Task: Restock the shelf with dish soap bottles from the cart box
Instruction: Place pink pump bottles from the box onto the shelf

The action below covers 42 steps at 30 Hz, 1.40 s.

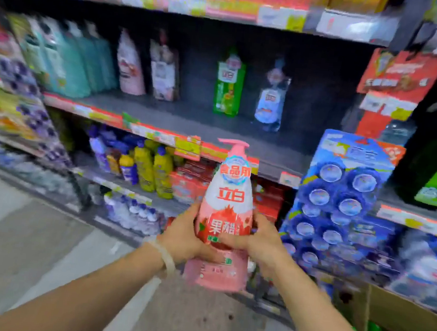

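Behind, dark shelf [163, 113] at centre; both hands, left hand [188, 239] and right hand [260, 241], grip my pink plastic pump bottle [227, 214]; I fear knocking the green bottle [229, 85].

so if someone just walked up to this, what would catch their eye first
First the pink pump bottle, upright at centre frame, gripped by the left hand and the right hand in front of the shelving. Behind it the middle shelf lies largely bare, with only a green bottle and a clear blue-labelled bottle at its back. To the right hangs a pack of blue round pucks.
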Tool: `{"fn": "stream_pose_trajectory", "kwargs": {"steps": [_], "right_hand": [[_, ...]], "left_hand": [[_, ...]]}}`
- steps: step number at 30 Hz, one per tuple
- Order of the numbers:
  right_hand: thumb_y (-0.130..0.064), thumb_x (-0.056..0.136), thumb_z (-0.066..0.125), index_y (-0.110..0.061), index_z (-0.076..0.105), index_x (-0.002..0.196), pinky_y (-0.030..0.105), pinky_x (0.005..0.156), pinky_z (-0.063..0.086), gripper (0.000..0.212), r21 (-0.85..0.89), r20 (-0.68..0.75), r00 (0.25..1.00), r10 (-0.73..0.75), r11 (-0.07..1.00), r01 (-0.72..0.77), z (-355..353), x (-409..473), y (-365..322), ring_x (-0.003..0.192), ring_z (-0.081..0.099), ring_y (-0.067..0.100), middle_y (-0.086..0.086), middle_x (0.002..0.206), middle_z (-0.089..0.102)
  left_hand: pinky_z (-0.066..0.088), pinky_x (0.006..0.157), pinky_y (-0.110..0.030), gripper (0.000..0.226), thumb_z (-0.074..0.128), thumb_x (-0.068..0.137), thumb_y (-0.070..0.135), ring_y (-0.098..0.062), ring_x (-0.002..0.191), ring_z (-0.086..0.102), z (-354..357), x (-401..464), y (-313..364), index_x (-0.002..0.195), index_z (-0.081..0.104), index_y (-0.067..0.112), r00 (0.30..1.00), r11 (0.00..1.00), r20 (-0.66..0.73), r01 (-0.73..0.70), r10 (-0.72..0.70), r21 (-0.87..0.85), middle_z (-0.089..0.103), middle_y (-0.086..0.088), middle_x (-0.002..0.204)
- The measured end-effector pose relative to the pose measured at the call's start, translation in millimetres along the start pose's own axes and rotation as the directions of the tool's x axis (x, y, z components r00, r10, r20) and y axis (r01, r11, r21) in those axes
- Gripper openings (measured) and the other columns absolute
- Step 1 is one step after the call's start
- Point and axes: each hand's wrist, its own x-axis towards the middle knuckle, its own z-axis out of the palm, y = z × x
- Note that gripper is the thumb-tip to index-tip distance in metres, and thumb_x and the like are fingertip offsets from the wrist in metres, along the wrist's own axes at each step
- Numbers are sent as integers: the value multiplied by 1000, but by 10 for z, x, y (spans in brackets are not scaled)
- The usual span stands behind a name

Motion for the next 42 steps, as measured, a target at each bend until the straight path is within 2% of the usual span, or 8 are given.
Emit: {"fn": "stream_pose_trajectory", "kwargs": {"steps": [4,8,12,16,21,25,36,42], "right_hand": [[9,54,83,-23,58,88,12,54,51,52,-45,114,991,-76,996,81,870,372,-276,62,66,-5,-18,69,72],[9,54,83,-22,59,94,34,76,58,57,-52,164,979,-120,990,130,1497,783,-494,85,69,16,2,96,71],[6,55,84,-22,58,97,14,56,52,57,-68,237,957,-169,979,190,1963,1318,-686,70,67,0,-4,92,69],[1,56,85,-19,57,107,8,55,49,62,-99,254,942,-219,963,251,2390,2024,-939,74,63,-3,-9,91,67],[-2,53,87,-20,53,108,31,83,54,67,-130,189,937,-295,938,322,2858,3056,-1294,93,65,16,3,108,66],[-8,52,88,-14,49,123,42,95,50,81,-197,161,919,-359,901,386,3225,3751,-1496,108,60,21,8,120,59],[-7,51,89,-11,48,119,41,93,51,80,-245,-62,923,-380,902,356,4155,5180,-1555,107,61,22,10,117,60],[-13,52,91,-11,47,125,22,85,50,85,-339,-193,910,-367,895,290,4514,5614,-1510,104,60,15,5,118,59]], "left_hand": [[52,57,-12,84,80,51,-23,8,68,66,-904,-49,44,121,46,7,990,999,-128,-50,50,6,67,4,93],[55,63,-18,87,79,52,-23,-2,77,69,-1565,61,79,126,47,9,976,996,-202,-85,86,12,70,0,100],[55,63,-18,86,81,51,-21,-4,78,71,-2163,377,111,123,49,13,956,993,-267,-117,120,28,71,4,96],[53,59,-13,81,79,52,-22,2,76,69,-2781,947,239,113,50,24,943,982,-277,-165,184,92,73,14,84],[54,62,-15,84,79,53,-22,0,80,70,-3511,1817,428,120,47,16,927,972,-297,-206,231,113,69,4,99],[53,66,-14,84,76,57,-23,2,85,69,-4039,2435,462,116,45,28,907,957,-309,-255,285,135,68,10,100],[48,65,-6,86,78,50,-24,18,76,60,-5399,3979,245,105,41,31,928,917,-144,-298,343,264,61,11,99],[42,67,2,85,83,48,-12,16,81,54,-5880,4525,160,108,38,26,939,900,-22,-324,344,291,57,16,97]]}}
